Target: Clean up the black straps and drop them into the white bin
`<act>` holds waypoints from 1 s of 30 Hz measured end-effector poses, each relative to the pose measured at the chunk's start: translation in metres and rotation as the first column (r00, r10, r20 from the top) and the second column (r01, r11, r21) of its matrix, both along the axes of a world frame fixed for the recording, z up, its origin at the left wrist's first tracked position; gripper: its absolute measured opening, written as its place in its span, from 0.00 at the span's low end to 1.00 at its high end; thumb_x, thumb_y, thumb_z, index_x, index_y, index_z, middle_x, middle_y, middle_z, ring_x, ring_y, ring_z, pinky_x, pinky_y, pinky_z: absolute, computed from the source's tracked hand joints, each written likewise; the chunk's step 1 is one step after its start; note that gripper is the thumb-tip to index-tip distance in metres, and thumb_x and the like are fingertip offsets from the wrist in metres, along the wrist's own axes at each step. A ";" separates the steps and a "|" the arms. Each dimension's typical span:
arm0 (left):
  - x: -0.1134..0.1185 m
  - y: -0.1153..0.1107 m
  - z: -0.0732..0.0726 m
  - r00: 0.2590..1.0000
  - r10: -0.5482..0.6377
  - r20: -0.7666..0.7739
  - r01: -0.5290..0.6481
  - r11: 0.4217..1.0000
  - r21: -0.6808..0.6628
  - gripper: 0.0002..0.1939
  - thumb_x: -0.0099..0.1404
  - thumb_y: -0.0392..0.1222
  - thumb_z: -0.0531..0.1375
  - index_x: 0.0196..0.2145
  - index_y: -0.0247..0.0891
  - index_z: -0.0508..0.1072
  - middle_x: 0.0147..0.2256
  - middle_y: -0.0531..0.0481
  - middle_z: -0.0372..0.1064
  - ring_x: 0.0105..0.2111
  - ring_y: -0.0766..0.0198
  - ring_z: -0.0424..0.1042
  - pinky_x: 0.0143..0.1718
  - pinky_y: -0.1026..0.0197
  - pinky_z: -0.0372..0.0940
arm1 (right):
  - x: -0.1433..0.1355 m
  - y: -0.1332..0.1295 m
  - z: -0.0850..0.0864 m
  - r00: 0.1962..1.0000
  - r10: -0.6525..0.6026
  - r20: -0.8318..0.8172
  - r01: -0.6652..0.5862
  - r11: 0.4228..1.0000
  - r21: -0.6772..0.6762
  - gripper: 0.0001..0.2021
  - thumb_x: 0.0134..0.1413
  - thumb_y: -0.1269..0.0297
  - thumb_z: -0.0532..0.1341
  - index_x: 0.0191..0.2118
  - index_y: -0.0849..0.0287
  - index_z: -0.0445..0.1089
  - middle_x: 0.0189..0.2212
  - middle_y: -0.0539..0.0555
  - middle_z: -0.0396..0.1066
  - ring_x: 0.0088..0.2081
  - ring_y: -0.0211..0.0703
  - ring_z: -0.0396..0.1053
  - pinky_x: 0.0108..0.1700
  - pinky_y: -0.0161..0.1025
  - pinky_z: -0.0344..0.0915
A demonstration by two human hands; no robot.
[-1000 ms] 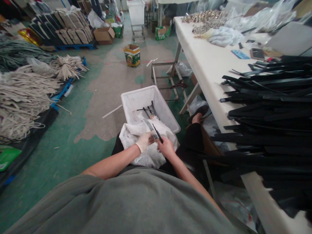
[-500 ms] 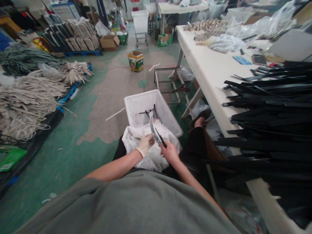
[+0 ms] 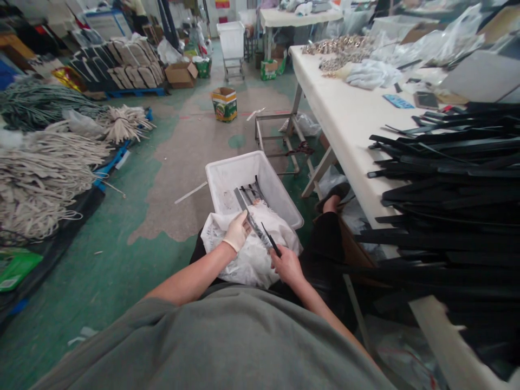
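Note:
My left hand (image 3: 238, 232), in a whitish glove, pinches a flat grey strip (image 3: 252, 220) between thumb and fingers. The strip slants from above the white tub (image 3: 214, 184) down towards my right hand (image 3: 289, 265). My right hand is bare and closed around a slim black pointed tool (image 3: 271, 240); its exact kind is unclear. The strip's lower end lies by the right fingers, and I cannot tell whether they grip it too. A white printed sack (image 3: 252, 268) covers my lap and hangs over the tub's near edge. Several dark strips (image 3: 254, 190) lie inside the tub.
At my right, a pile of black straps (image 3: 442, 200) overhangs the cream-topped table (image 3: 337, 103). A metal frame (image 3: 278, 142) stands beyond the tub. Bundled beige cords (image 3: 44, 179) lie on the left, and a cardboard box (image 3: 224, 104) sits on the floor ahead.
My left hand has moved slightly up and left along the grey strip, which now looks straighter. My right hand has shifted a little down and right with the black tool.

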State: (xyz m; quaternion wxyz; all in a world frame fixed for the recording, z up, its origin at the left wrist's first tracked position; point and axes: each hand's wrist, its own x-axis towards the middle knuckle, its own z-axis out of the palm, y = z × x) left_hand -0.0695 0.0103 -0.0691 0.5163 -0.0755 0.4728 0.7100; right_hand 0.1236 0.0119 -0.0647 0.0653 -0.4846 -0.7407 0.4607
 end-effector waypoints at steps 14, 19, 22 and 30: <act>0.029 -0.029 -0.002 0.993 -0.106 -0.057 0.109 0.993 0.054 0.13 0.48 0.40 0.73 0.28 0.37 0.74 0.28 0.54 0.74 0.25 0.71 0.69 0.26 0.67 0.62 | -0.010 -0.002 0.007 0.993 0.042 -0.112 -0.040 0.999 0.027 0.11 0.61 0.60 0.53 0.32 0.57 0.69 0.18 0.47 0.70 0.18 0.35 0.66 0.25 0.31 0.60; 0.036 -0.040 0.000 0.966 -0.258 -0.021 0.259 0.962 0.086 0.16 0.46 0.42 0.74 0.31 0.37 0.76 0.33 0.50 0.76 0.32 0.65 0.73 0.34 0.63 0.67 | -0.010 0.003 0.008 0.995 0.015 -0.094 -0.010 0.999 0.051 0.12 0.62 0.59 0.53 0.32 0.57 0.69 0.19 0.48 0.70 0.19 0.37 0.67 0.24 0.32 0.60; 0.046 -0.046 -0.003 0.951 -0.308 -0.017 0.308 0.946 0.096 0.18 0.44 0.44 0.75 0.32 0.38 0.75 0.35 0.49 0.76 0.33 0.61 0.74 0.34 0.59 0.68 | -0.014 0.005 0.013 0.996 -0.002 -0.084 0.006 0.999 0.049 0.12 0.62 0.60 0.53 0.32 0.57 0.70 0.18 0.48 0.70 0.19 0.37 0.67 0.25 0.31 0.61; 0.042 -0.036 0.003 0.918 -0.309 -0.250 0.329 0.943 0.045 0.20 0.42 0.47 0.76 0.30 0.34 0.78 0.31 0.47 0.76 0.30 0.62 0.73 0.35 0.60 0.68 | -0.012 0.015 0.017 0.975 -0.053 -0.217 0.026 0.992 -0.126 0.14 0.63 0.55 0.53 0.34 0.60 0.70 0.21 0.49 0.72 0.18 0.36 0.67 0.24 0.31 0.63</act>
